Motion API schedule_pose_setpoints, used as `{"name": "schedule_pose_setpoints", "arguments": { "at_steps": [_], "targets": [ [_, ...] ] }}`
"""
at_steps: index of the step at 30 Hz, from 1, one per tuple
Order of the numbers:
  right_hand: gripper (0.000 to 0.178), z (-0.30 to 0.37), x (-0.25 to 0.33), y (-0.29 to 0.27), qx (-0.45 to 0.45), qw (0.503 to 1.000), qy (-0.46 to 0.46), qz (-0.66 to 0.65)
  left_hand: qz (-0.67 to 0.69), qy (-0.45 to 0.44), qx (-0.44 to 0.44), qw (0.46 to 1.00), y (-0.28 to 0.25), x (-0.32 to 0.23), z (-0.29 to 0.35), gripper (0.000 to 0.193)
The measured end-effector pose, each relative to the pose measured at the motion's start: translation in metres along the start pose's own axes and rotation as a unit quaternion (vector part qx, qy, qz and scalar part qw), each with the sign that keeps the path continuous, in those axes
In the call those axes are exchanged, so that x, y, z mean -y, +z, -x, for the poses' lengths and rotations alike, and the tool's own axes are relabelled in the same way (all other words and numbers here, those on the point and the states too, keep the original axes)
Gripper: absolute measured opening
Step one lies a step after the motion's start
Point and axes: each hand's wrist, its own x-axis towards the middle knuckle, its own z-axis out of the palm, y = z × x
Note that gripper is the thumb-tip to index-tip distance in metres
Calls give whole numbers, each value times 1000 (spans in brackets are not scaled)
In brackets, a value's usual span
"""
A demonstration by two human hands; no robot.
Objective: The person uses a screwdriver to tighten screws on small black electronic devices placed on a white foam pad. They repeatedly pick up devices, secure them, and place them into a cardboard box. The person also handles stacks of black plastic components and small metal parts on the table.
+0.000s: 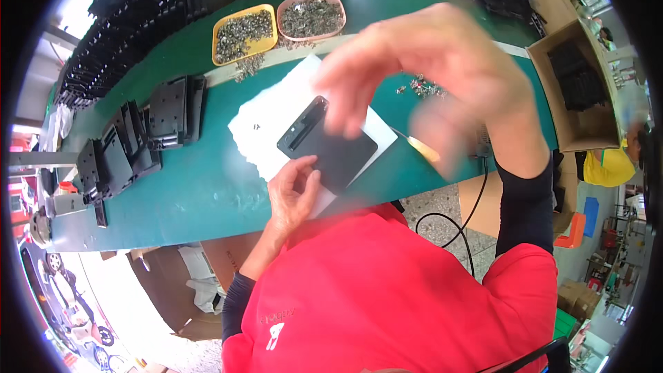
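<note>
A flat black plastic plate (330, 146) lies on a white sheet (276, 114) on the green table. My left hand (293, 193) grips the plate's near corner between thumb and fingers. My right hand (428, 69) hovers blurred above the plate's far side, fingers spread and bent downward; nothing shows clearly in it. A yellow-handled tool (421, 146) lies just right of the plate, partly behind my right hand.
A yellow tray (243, 33) and a pink tray (312, 15) of small metal parts stand at the back. Black plates are stacked at the left (173, 112) and along the far edge. A cardboard box (577, 83) of black parts stands at the right. Loose metal parts (420, 86) lie nearby.
</note>
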Motion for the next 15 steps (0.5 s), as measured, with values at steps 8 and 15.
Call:
{"name": "schedule_pose_setpoints", "arguments": {
  "at_steps": [8, 15],
  "targets": [
    [15, 73, -165, -34, -177, 819, 222, 498, 31, -7, -3, 999, 6, -1, -5, 24],
    [14, 69, -190, -8, -246, 783, 195, 537, 8, -4, -2, 1000, 5, -4, -5, 24]
  ]
}}
